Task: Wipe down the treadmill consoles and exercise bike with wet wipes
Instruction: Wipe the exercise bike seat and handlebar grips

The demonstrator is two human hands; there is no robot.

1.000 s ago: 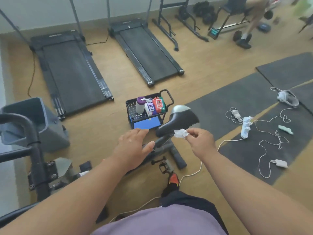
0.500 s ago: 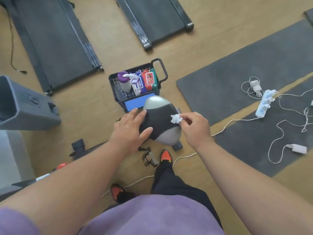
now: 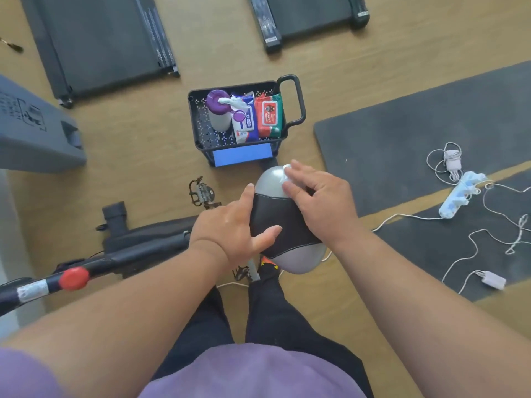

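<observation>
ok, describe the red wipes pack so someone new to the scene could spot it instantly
Find the black perforated cart on the wood floor, just beyond the bike seat that both hands rest on. Three items sit side by side in its top tray. The red wipes pack lies nearest the cart's loop handle, the only red one, beside a blue-white pack and a purple-lidded canister.
</observation>
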